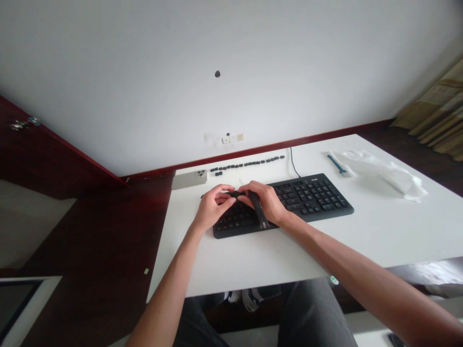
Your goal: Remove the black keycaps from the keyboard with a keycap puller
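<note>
"While both hands meet near the middle of the frame, what is each of them doing?"

"The left hand [211, 207] has its thumb and fingers closed on a small dark piece [235, 194]. The right hand [266, 200] pinches at the same piece from its right side, and a dark strip [261, 214] slants down from this hand. I cannot tell exactly what the piece is."

"And where is the keyboard [313, 195]?"

"It lies on the white bench [217, 270], from the middle of the frame toward the right. Both hands are over its left part, and the strip is above its keys. A cable [294, 166] runs up from its far edge."

"What is placed around it?"

"Beyond it, many keycaps [257, 163] form an uneven row, with a few just below the left end. Left of these is a phone [197, 178]. At the right of the frame, a blue tool [337, 165] is beside a crumpled plastic bag [383, 176]."
</note>
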{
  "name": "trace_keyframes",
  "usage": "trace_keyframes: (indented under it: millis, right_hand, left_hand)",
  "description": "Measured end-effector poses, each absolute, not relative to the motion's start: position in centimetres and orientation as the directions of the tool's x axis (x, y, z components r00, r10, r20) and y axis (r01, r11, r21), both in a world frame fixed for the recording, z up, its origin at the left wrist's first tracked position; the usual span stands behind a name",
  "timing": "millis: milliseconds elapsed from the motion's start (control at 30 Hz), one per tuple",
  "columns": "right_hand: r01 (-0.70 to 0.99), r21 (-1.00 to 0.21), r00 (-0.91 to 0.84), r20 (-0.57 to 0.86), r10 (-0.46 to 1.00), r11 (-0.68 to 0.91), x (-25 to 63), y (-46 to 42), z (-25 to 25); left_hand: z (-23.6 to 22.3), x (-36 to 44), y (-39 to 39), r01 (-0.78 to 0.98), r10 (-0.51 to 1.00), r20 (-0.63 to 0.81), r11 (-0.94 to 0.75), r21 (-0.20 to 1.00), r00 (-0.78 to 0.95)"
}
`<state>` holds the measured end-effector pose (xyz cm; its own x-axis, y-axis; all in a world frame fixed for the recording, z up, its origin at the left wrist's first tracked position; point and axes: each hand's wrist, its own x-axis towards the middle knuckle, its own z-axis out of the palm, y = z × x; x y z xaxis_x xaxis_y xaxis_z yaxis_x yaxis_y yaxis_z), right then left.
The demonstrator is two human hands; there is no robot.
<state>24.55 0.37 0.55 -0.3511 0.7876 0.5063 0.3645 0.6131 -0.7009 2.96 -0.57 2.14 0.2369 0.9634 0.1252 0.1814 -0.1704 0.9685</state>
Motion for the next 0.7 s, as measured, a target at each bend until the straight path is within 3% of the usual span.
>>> trace_keyframes:
  millis: [200,700]
  right_hand:
    - [0.365,-0.714,-0.357,0.485,0.798,0.598,24.63,0.42,0.43]
    - [0.378,-0.720,-0.441,0.413,0.797,0.583,24.86,0.79,0.47]
  left_hand:
    - [2.70,3.56,-1.10,0.320,0.905,0.327,-0.406,0.856,0.273]
    - [1.99,3.53,-0.98,0.431,0.928,0.246,-0.350,0.831,0.279]
